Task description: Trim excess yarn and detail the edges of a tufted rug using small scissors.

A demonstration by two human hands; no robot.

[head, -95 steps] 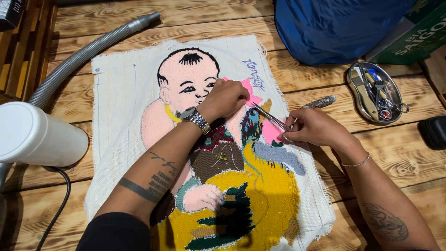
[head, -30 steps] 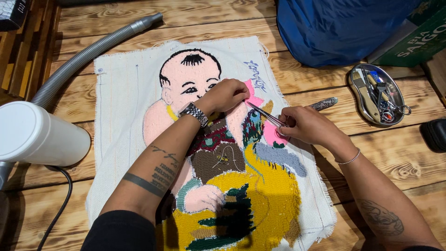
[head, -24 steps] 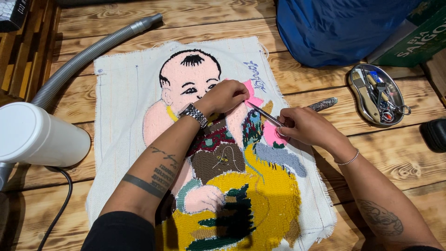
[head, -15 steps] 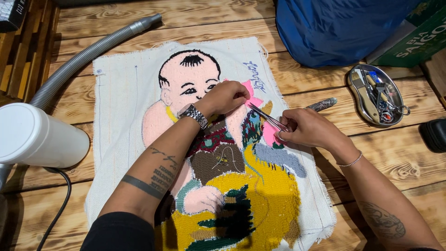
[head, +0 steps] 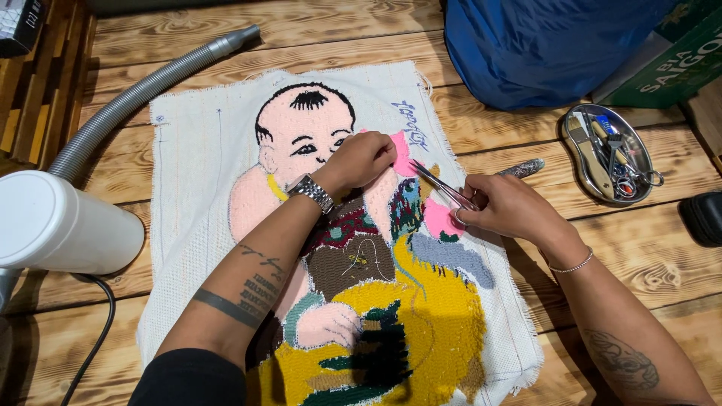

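Two hands work on the tufted rug (head: pixel 226 150): the right hand (head: pixel 508 207) grips small scissors (head: pixel 440 186), the left hand (head: pixel 365 158), fingers curled, presses the pink pile.

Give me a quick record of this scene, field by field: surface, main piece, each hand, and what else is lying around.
Surface: wooden plank table
Main piece: tufted rug showing a baby figure, lying flat
Left hand: pressing on the rug's pink area, wristwatch on
Right hand: holding small scissors, tips pointing toward the left hand
Right of rug: metal tray of small tools, pen-like tool
Left: grey hose, white cylinder
Top right: blue bag
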